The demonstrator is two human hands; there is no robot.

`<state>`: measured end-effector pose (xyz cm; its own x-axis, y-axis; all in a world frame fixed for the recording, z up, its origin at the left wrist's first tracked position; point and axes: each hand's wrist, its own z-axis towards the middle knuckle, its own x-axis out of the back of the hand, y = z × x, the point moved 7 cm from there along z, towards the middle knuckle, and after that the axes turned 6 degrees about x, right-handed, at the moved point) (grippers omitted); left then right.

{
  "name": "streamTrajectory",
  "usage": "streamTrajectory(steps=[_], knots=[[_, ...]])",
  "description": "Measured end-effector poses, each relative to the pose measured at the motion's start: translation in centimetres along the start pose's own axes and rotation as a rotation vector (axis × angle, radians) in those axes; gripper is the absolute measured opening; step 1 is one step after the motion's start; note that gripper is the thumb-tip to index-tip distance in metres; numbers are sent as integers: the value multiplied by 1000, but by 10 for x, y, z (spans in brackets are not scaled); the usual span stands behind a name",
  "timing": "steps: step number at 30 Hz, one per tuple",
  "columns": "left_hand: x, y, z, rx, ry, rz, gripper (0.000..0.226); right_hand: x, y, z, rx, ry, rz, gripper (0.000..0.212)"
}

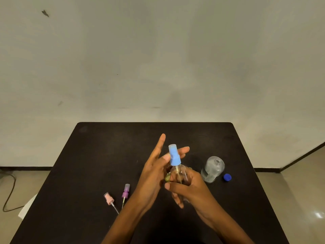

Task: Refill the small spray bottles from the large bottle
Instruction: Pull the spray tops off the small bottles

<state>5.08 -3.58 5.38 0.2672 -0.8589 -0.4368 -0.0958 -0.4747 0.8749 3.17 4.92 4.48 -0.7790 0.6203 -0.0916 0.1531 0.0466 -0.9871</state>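
The pink top (109,199) and purple top (125,192) are laid loose, so more work seems left. The blue top (174,155) is pinched by the left hand (154,173) on the small bottle (182,173), which is gripped over the table (88,155) by the right hand (190,188). The large bottle (212,169) is seen open.

Matte black rectangular tabletop (91,155), plain off-white wall (158,59) behind it, small dark mark (45,13) high on the wall's left, dark baseboard strip (24,167), glossy beige floor (299,191), black cable (10,191) looping at left, white object's edge (26,206) beside the table.
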Motion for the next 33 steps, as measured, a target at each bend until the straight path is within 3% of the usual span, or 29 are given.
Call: streamTrajectory(steps=[2, 5, 10, 16, 19, 25, 33], knots=[[5, 2, -5, -52, 45, 20, 71, 0, 0, 0, -7, 4, 15, 21], [8, 5, -7, -99, 99, 94, 84, 1, 1, 0, -7, 12, 18, 32], [8, 8, -6, -117, 157, 167, 80, -6, 4, -1, 9, -20, -28, 22], [0, 8, 1, -78, 35, 49, 102, -7, 1, -1, 13, -23, 2, 16], [3, 8, -6, -69, 59, 21, 90, -4, 3, -1, -7, -11, 10, 23], [14, 8, -8, -117, 222, 169, 58, -10, 6, 0, 9, -35, -41, 15], [50, 11, -11, -132, 473, 55, 51, -12, 21, -3, -70, -65, -100, 23]])
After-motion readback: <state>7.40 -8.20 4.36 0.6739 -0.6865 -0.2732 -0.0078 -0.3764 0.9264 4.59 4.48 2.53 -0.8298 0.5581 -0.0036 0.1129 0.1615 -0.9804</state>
